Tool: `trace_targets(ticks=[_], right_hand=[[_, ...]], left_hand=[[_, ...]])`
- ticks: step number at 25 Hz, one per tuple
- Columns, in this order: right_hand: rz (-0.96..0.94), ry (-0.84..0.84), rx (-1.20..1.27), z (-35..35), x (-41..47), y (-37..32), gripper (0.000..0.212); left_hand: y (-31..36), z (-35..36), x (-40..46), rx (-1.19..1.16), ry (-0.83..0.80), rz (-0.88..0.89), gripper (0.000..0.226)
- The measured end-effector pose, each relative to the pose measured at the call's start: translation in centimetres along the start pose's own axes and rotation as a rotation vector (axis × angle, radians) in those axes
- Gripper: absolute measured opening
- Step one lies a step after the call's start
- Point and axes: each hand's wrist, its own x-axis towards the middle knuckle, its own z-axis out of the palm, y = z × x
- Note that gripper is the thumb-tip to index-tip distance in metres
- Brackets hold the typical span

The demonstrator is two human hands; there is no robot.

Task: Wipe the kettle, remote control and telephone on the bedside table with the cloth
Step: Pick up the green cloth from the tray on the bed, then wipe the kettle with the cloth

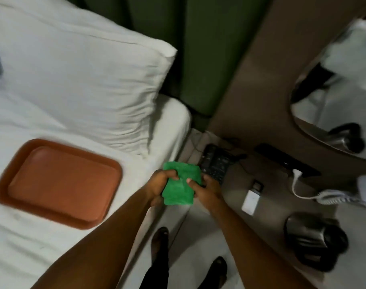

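A folded green cloth [179, 184] is held between both hands above the gap between bed and bedside table. My left hand [159, 185] grips its left edge and my right hand [207, 189] grips its right edge. Just beyond the cloth lies the black telephone [216, 163] at the table's far left. A black remote control [286, 159] lies further right against the wall. The steel kettle with a black handle [315, 239] stands at the table's near right.
An empty brown tray [59, 186] rests on the white bed [32, 247] beside a pillow [77, 80]. On the bedside table [236, 197] are a small white card [250, 202] and a white cable [307, 195]. A mirror [340, 113] is on the wall.
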Motion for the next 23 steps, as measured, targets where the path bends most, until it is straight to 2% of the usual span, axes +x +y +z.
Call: trace_targets(ticks=[2, 4, 6, 8, 13, 15, 17, 21, 23], right_hand=[[-0.028, 0.116, -0.028, -6.3, -1.6, 1.0, 0.019], [-0.009, 0.241, -0.089, -12.3, -3.3, 2.9, 0.024], [0.042, 0.419, -0.169, -18.6, -4.9, 5.8, 0.035], [0.080, 0.581, -0.294, -24.6, -6.5, 9.0, 0.039], [0.026, 0.808, -0.642, -38.9, -8.3, 16.6, 0.043], [0.010, 0.802, -0.865, -42.8, -7.3, 18.7, 0.049], [-0.022, 0.727, -0.992, -45.3, -5.6, 20.2, 0.053], [-0.083, 0.608, -1.000, -46.9, -3.3, 21.6, 0.052], [-0.120, 0.611, -0.960, -47.0, -3.0, 22.0, 0.049]], left_hand=[[-2.3, 6.2, 2.3, 0.038, -0.129, -0.093, 0.050], [-5.5, 11.8, 4.4, 0.096, -0.164, -0.142, 0.059], [-9.5, 16.9, 6.2, 0.151, -0.135, -0.158, 0.059], [-13.7, 20.9, 7.8, 0.213, -0.098, -0.150, 0.050], [-23.4, 27.2, 12.1, 0.359, -0.052, -0.146, 0.040], [-26.0, 28.8, 13.9, 0.402, -0.039, -0.118, 0.040], [-28.0, 30.3, 15.7, 0.427, -0.034, -0.040, 0.042], [-30.2, 33.2, 18.2, 0.453, -0.013, 0.092, 0.041], [-31.3, 34.8, 19.2, 0.488, 0.010, 0.118, 0.043]])
